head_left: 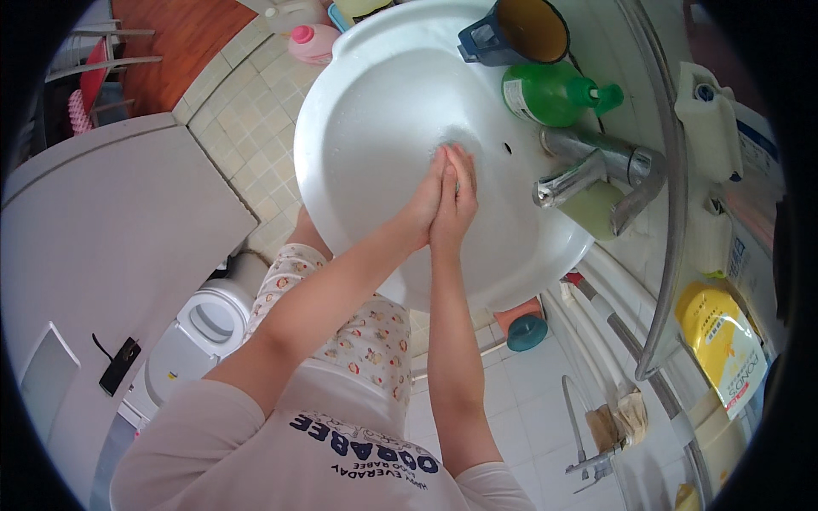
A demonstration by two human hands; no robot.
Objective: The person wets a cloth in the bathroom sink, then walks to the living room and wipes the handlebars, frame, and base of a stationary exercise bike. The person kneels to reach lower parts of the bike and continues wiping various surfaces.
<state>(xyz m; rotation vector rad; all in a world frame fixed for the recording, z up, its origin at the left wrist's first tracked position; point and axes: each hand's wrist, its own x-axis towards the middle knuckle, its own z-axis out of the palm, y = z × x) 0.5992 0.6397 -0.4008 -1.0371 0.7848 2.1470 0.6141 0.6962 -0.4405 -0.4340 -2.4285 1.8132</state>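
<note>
Over the white washbasin, my left hand and my right hand are pressed together, palm against palm. Their fingertips point toward the drain area, which is partly covered by the hands. A small greenish sliver shows between the fingers; what it is cannot be made out. To the right of the hands stands a chrome mixer tap. A green pump bottle and a dark blue mug sit on the basin's rim beyond it.
A curved metal rail runs along the right, beside a yellow pouch and white tubes. A pink bottle stands past the basin's far left. Behind on the left are a toilet and a pale door.
</note>
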